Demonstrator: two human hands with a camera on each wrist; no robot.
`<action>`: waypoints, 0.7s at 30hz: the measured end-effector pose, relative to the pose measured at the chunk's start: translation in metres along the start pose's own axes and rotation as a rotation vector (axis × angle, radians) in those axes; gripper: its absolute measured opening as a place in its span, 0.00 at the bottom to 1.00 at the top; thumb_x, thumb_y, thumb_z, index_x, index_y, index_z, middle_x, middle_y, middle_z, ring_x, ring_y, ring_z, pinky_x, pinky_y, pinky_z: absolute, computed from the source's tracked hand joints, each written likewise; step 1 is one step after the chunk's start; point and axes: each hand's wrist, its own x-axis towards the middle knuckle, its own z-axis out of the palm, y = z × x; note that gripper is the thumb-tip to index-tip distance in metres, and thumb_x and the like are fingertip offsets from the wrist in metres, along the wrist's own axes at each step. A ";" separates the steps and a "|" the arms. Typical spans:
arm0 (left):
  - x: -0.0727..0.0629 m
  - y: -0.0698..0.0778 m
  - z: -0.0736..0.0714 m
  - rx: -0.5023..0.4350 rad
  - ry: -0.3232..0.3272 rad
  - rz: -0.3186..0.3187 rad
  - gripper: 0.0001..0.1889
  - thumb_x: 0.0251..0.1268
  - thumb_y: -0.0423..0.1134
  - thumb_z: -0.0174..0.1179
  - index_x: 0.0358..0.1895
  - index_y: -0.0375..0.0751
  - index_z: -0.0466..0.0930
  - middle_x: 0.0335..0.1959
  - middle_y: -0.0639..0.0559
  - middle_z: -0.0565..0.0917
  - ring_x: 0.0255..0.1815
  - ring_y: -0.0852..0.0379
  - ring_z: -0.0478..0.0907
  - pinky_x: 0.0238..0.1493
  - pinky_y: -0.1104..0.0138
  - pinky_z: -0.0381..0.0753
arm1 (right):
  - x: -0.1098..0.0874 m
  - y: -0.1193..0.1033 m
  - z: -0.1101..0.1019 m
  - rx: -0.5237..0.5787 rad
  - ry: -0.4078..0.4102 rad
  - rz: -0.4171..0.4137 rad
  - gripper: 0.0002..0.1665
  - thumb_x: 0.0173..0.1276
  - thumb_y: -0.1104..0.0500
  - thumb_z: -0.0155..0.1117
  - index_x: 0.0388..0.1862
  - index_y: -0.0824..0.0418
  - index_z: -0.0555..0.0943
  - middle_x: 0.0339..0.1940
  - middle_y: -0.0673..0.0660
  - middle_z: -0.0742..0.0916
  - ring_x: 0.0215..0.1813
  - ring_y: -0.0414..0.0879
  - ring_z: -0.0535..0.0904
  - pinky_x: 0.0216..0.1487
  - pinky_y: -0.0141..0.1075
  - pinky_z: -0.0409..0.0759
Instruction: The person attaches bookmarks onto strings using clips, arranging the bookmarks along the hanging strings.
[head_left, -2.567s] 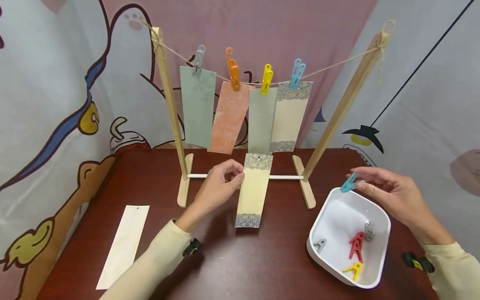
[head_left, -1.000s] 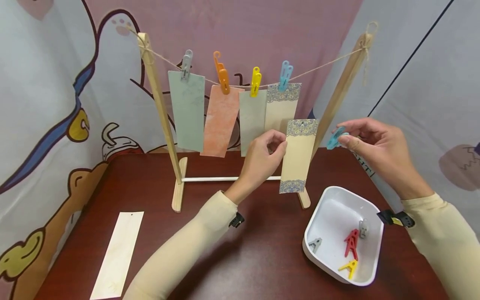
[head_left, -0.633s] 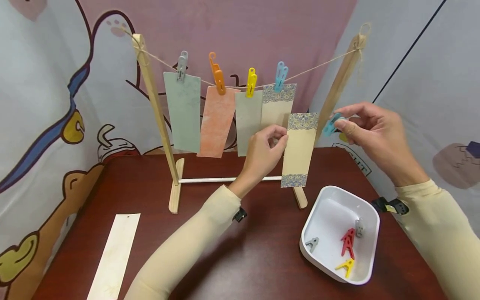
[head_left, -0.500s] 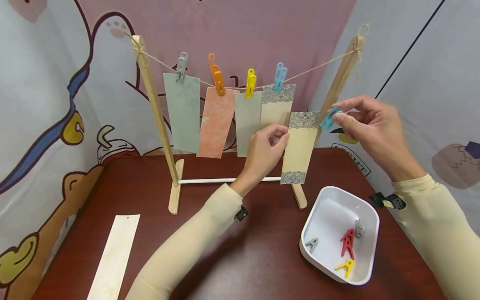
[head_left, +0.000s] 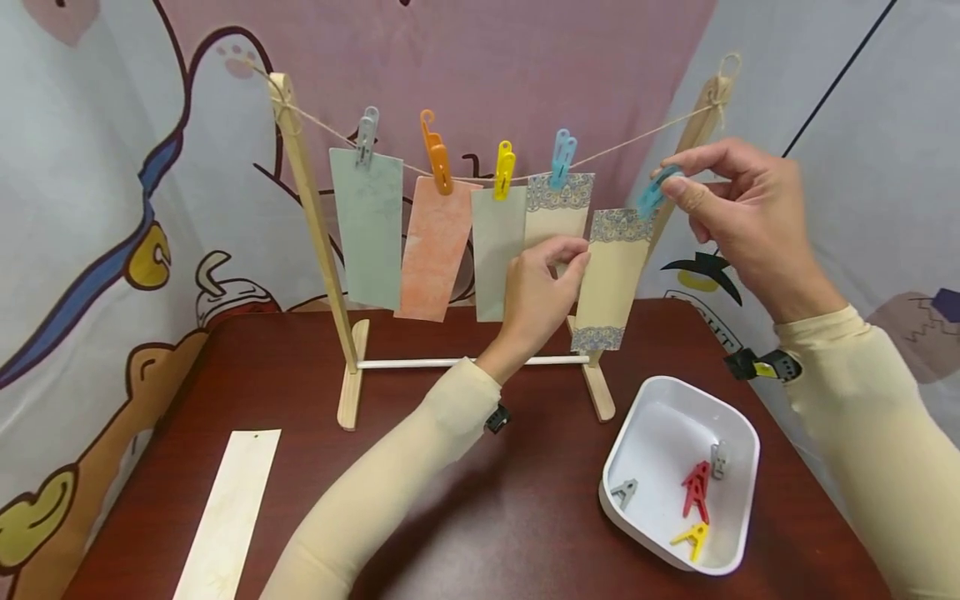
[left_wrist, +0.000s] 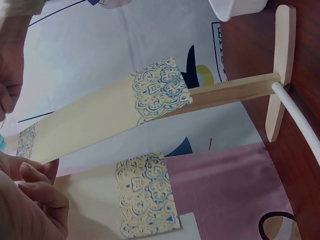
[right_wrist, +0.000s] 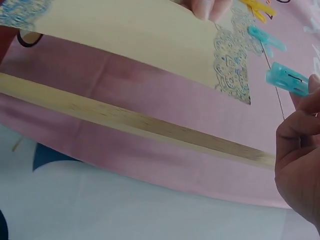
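Note:
My left hand (head_left: 543,283) pinches the left edge of a cream bookmark-like card (head_left: 611,279) with blue patterned bands at both ends. The card hangs upright in the air, its top below the twine line (head_left: 637,137). My right hand (head_left: 750,212) pinches a light blue clothespin (head_left: 656,193) between thumb and forefinger. In the head view the clothespin overlaps the card's top right corner; in the right wrist view a gap shows between clothespin (right_wrist: 287,79) and card (right_wrist: 150,42). Left of them, a similar patterned card (head_left: 558,200) hangs by another light blue clothespin (head_left: 562,158).
Grey-green, orange and pale green cards (head_left: 367,229) hang further left on grey, orange and yellow clothespins. Wooden posts (head_left: 311,217) hold the twine. A white tray (head_left: 618,521) with several clothespins stands at right. A plain cream card (head_left: 228,512) lies at left on the table (head_left: 450,533).
The left hand has lifted the patterned card up and right from low before the stand. The right hand has raised the light blue clothespin from above the tray to the card's top.

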 end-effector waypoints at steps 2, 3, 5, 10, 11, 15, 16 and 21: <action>0.001 0.002 0.002 0.005 0.014 0.001 0.07 0.77 0.32 0.68 0.51 0.36 0.93 0.42 0.50 0.93 0.27 0.64 0.76 0.30 0.71 0.72 | 0.006 -0.004 0.000 0.008 0.011 -0.009 0.13 0.71 0.72 0.76 0.52 0.75 0.88 0.46 0.61 0.92 0.16 0.45 0.67 0.21 0.28 0.67; 0.001 0.003 0.003 0.008 0.021 0.002 0.07 0.77 0.32 0.68 0.51 0.36 0.93 0.43 0.49 0.93 0.26 0.64 0.76 0.29 0.71 0.72 | 0.010 -0.006 0.001 0.020 0.012 -0.014 0.13 0.70 0.72 0.76 0.52 0.76 0.88 0.47 0.62 0.92 0.16 0.45 0.67 0.21 0.28 0.66; 0.003 0.005 0.005 0.016 0.037 0.003 0.08 0.77 0.32 0.69 0.52 0.36 0.93 0.43 0.49 0.94 0.25 0.64 0.76 0.28 0.71 0.71 | 0.015 -0.010 0.002 0.029 0.016 -0.024 0.14 0.70 0.71 0.77 0.52 0.77 0.88 0.47 0.63 0.91 0.16 0.45 0.66 0.22 0.29 0.66; 0.008 0.009 0.007 0.024 0.074 0.019 0.08 0.77 0.32 0.69 0.52 0.36 0.93 0.44 0.48 0.94 0.27 0.65 0.80 0.30 0.72 0.74 | 0.024 -0.017 0.007 0.053 0.018 -0.037 0.16 0.70 0.71 0.77 0.53 0.78 0.87 0.44 0.64 0.90 0.16 0.46 0.66 0.21 0.30 0.64; 0.009 0.010 0.007 0.026 0.079 0.023 0.08 0.77 0.32 0.69 0.52 0.36 0.93 0.44 0.48 0.94 0.28 0.65 0.82 0.31 0.72 0.75 | 0.025 -0.018 0.008 0.063 0.020 -0.037 0.15 0.70 0.71 0.77 0.53 0.78 0.87 0.44 0.64 0.90 0.15 0.46 0.65 0.21 0.30 0.64; 0.014 0.012 0.007 0.034 0.098 0.025 0.08 0.77 0.32 0.69 0.52 0.36 0.93 0.45 0.48 0.94 0.36 0.63 0.87 0.37 0.73 0.79 | 0.029 -0.019 0.010 0.083 0.034 -0.042 0.13 0.70 0.71 0.77 0.51 0.76 0.88 0.47 0.64 0.90 0.16 0.46 0.65 0.22 0.29 0.64; 0.015 0.012 0.008 0.038 0.101 0.021 0.08 0.77 0.32 0.70 0.52 0.36 0.94 0.45 0.48 0.94 0.37 0.63 0.88 0.38 0.73 0.79 | 0.030 -0.019 0.010 0.086 0.038 -0.043 0.13 0.70 0.72 0.77 0.51 0.75 0.88 0.48 0.65 0.90 0.16 0.46 0.65 0.21 0.29 0.64; 0.019 0.011 0.007 0.058 0.115 -0.006 0.07 0.76 0.33 0.71 0.51 0.38 0.94 0.47 0.48 0.94 0.32 0.64 0.86 0.33 0.73 0.77 | 0.035 -0.019 0.014 0.077 0.052 -0.046 0.13 0.70 0.70 0.77 0.51 0.76 0.88 0.46 0.65 0.89 0.17 0.47 0.64 0.21 0.30 0.63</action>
